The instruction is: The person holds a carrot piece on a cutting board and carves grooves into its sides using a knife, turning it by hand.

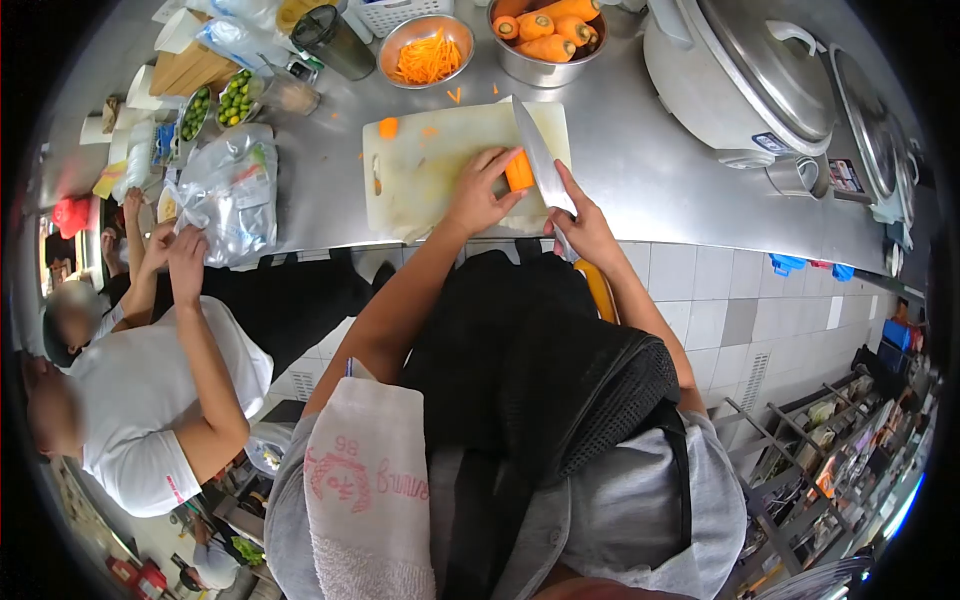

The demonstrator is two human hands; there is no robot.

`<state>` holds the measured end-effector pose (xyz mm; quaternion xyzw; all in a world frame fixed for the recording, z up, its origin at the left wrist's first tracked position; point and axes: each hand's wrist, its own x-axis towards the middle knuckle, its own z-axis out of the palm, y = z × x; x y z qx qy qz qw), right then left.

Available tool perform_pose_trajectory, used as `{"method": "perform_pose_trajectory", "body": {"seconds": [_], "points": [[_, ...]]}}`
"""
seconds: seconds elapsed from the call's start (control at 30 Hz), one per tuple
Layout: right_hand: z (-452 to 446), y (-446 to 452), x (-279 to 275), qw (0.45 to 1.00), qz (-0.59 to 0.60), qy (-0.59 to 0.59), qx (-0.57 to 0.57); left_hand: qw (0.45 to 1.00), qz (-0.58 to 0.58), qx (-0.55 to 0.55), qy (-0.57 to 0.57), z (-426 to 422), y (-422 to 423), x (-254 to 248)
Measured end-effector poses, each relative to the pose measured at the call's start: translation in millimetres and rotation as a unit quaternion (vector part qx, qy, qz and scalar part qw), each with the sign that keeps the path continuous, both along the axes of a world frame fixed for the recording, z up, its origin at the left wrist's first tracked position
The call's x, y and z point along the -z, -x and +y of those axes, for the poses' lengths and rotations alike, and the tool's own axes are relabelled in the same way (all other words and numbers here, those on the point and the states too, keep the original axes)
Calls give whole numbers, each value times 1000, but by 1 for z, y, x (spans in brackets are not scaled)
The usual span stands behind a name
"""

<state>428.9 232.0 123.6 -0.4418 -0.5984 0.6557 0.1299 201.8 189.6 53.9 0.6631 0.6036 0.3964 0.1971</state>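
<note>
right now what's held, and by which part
Left hand holds a carrot piece by its left side; right hand, a chef's knife by its handle, a finger against the blade.

Commercial kitchen, steel counter (pixel 318 150), large lidded cooker (pixel 740 80), tiled floor (pixel 700 275), metal racks (pixel 800 450)

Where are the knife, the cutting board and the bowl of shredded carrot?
Knife (pixel 543 160): head view, middle of the blade.
Cutting board (pixel 402 200): head view, bare surface towards the near left corner.
Bowl of shredded carrot (pixel 388 48): head view, inner wall, left side.
</note>
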Motion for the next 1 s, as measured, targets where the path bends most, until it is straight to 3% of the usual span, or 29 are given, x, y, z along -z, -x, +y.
{"method": "perform_pose_trajectory", "body": {"seconds": [1.0], "points": [[-19, 1, -5, 998, -38, -31, 42, 999, 25, 2, -21, 2, 1, 7]]}}
